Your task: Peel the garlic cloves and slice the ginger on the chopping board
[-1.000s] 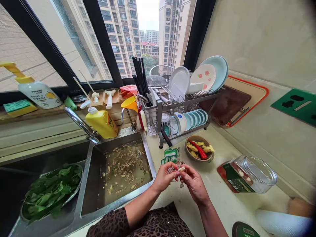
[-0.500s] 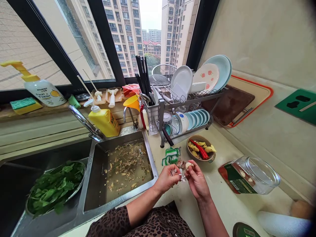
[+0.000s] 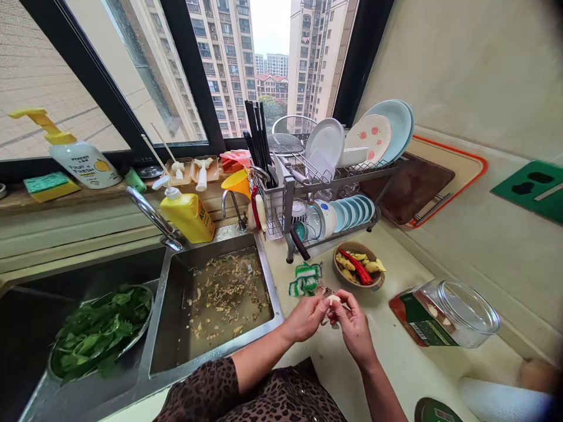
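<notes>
Just right of the sink point(image 3: 275, 305), over the desk point(image 3: 396, 363), the left hand point(image 3: 308, 316) and right hand point(image 3: 354, 325) meet, both pinching one pale garlic clove point(image 3: 333, 299) at the fingertips. Past them, right of the sink, lies a green cloth point(image 3: 304, 279), then a bowl point(image 3: 357, 285) of chillies. The rack point(image 3: 285, 193) stands farthest back.

One clove point(image 3: 333, 299), one jar point(image 3: 457, 313), one basket point(image 3: 357, 286).

Pale peeled garlic clove point(image 3: 333, 299), pinched between fingertips above counter.
</notes>
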